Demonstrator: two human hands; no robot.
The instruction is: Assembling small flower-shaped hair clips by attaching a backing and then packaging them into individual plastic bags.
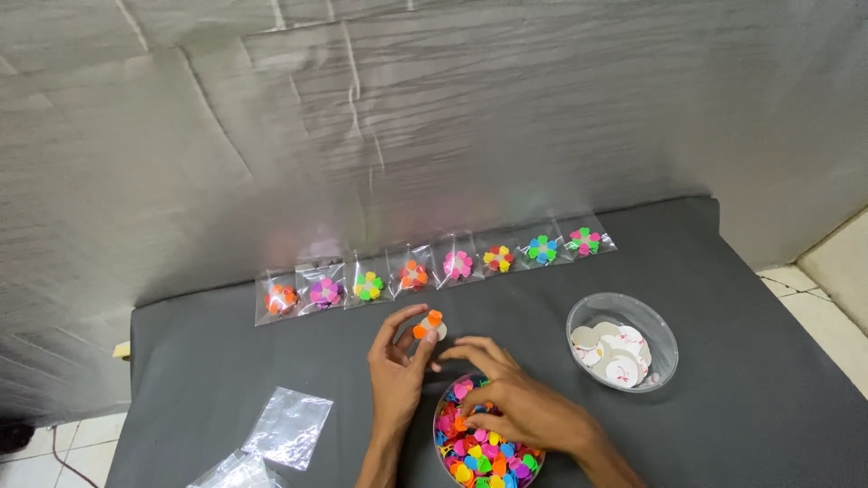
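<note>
My left hand (pixel 398 366) holds up a small round white disc with orange heart pieces (pixel 429 325) stuck on it, pinched between thumb and fingers. My right hand (pixel 520 407) rests over a clear round tub (pixel 445 447) filled with small heart-shaped pieces in many colours, its fingertips curled in among them. Whether it grips a piece I cannot make out. Both hands are at the front middle of a dark grey table (pixel 741 398).
A clear bowl of white discs (pixel 655 321) stands right of my hands. Several small clear bags with coloured flowers (pixel 434 269) lie in a row at the back. Empty clear bags (pixel 287 427) lie front left. A grey cloth backdrop hangs behind.
</note>
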